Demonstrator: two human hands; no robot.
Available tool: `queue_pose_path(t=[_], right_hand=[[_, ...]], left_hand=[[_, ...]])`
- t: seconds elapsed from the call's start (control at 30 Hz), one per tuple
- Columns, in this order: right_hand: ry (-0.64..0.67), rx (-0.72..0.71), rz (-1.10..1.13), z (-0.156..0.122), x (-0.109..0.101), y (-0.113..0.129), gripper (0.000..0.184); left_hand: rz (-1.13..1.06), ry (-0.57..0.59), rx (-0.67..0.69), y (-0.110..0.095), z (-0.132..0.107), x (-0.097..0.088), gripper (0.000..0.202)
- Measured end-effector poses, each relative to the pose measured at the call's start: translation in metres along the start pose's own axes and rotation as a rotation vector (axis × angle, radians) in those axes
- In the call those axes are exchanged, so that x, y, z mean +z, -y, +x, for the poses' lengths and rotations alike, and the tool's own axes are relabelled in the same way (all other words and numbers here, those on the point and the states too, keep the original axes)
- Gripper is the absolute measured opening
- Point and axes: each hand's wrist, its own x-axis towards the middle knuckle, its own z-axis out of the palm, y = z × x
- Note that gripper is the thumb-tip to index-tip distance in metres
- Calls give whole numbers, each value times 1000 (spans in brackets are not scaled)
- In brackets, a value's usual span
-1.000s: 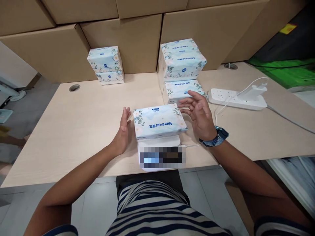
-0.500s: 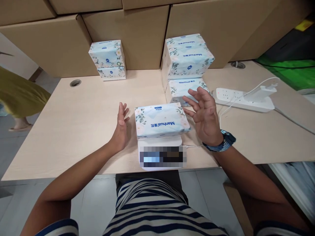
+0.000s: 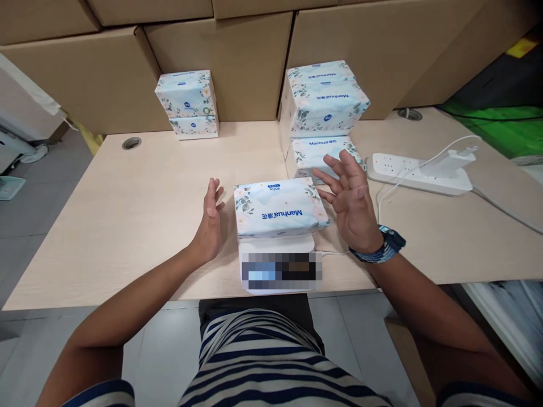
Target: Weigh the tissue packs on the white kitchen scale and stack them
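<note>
A pale blue floral tissue pack (image 3: 280, 208) lies on a white scale (image 3: 278, 251) at the desk's near edge. My left hand (image 3: 210, 220) stands on its edge just left of the pack, fingers straight and open, not touching it. My right hand (image 3: 352, 200) hovers to the pack's right with fingers spread, holding nothing; a blue band is on that wrist. Behind the right hand lies another tissue pack (image 3: 322, 155), with a stack of tissue packs (image 3: 324, 99) above it. A second stack of two packs (image 3: 186, 104) stands at the back left.
A white power strip (image 3: 418, 172) with a plugged charger and cable lies to the right on the light wooden desk (image 3: 127, 209). Large cardboard boxes (image 3: 237, 62) line the back edge. A cable hole (image 3: 131, 143) sits at the back left. Green matting is at far right.
Both hands have drawn slightly away from the pack on the scale, the right one lifting and spreading. A person in yellow at the left has passed out of view.
</note>
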Motion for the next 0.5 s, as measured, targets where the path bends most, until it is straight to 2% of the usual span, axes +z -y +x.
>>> queue_pose_path(t=[0.17,0.27,0.4,0.47,0.5], right_hand=[[-54,58,2,-2,9,10,73],[-142,70,48,-13,16,22,70],[-213,122,177,-46,16,33,60],[-249,211,214,-61,12,34,55],[-263,261,220,-66,10,35,54]], left_hand=[[5,16,-5,-3,-2,0,96],[66,-20,1,-23,-11,-8,90],[136,-211,86,-57,-39,-28,78],[120,-247,32,-65,-52,-30,68],[103,-219,-36,-67,-56,-28,66]])
